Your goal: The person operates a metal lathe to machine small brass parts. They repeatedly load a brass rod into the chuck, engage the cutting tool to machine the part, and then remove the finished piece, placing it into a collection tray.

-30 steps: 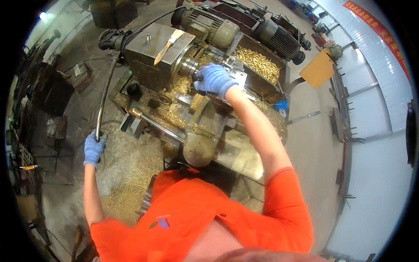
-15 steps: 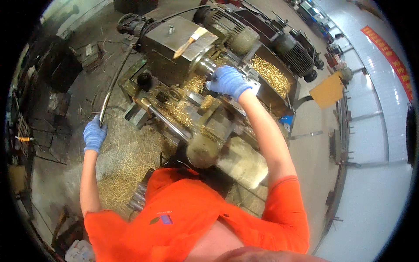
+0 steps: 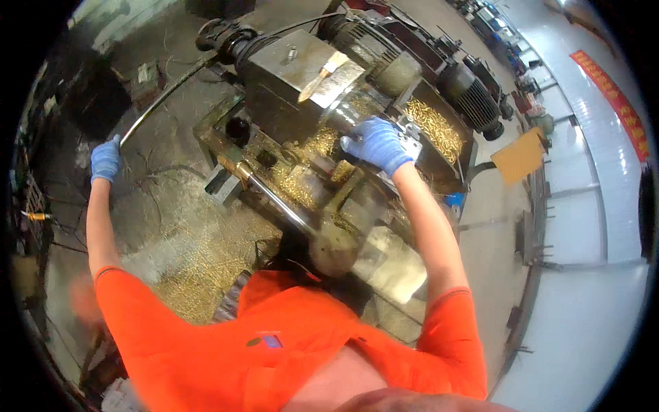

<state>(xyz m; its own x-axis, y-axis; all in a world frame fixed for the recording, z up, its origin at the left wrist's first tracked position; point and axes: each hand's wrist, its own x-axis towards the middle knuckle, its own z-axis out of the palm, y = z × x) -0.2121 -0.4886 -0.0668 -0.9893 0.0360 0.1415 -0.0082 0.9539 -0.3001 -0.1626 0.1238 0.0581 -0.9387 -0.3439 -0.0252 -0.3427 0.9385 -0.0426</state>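
Note:
My left hand (image 3: 106,159), in a blue knit glove, is closed round the lower end of a long metal lever (image 3: 147,113). The lever runs up to the black mechanism on the machine's headstock (image 3: 281,72). In a matching glove, my right hand (image 3: 379,144) is curled over the machine beside the shiny round spindle (image 3: 351,108). Its fingers point down and hide what they grip. Just right of it sits a silver metal block (image 3: 410,141). A paintbrush (image 3: 322,77) with a wooden handle lies on top of the headstock.
Golden metal pieces fill a tray (image 3: 434,130) behind my right hand. Brass-coloured chips cover the machine bed (image 3: 295,180) and the floor (image 3: 206,254). A polished bar (image 3: 278,200) crosses the front. Electric motors (image 3: 470,96) and a cardboard sheet (image 3: 518,156) stand beyond.
My left hand has swung the lever outward to the left and up. My right hand stays at the same place by the spindle; the whole view has shifted slightly.

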